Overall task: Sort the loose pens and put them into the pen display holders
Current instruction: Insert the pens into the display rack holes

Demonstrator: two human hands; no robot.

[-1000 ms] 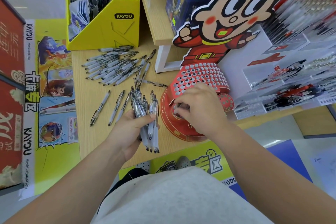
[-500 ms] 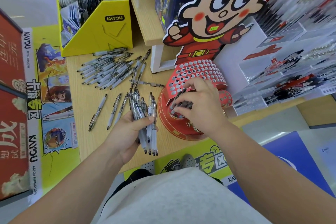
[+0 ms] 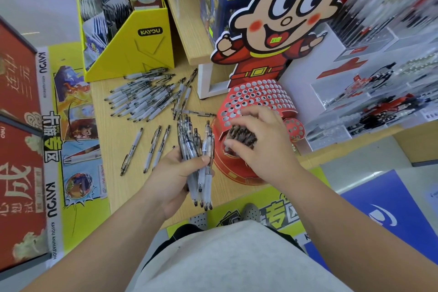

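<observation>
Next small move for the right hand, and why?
Probably bring the right hand across to pull one pen from the bundle gripped in the left hand, then seat it in an empty hole beside the pen cluster in the red holder. The right hand sits on that cluster, apparently without a free pen, and most holes are empty.

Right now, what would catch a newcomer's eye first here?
A big cartoon-boy cutout towers at the back, above a red holder dotted with holes. In front, the left hand grips a bundle of pens, and a pile of loose pens lies further back on the wooden table.
</observation>
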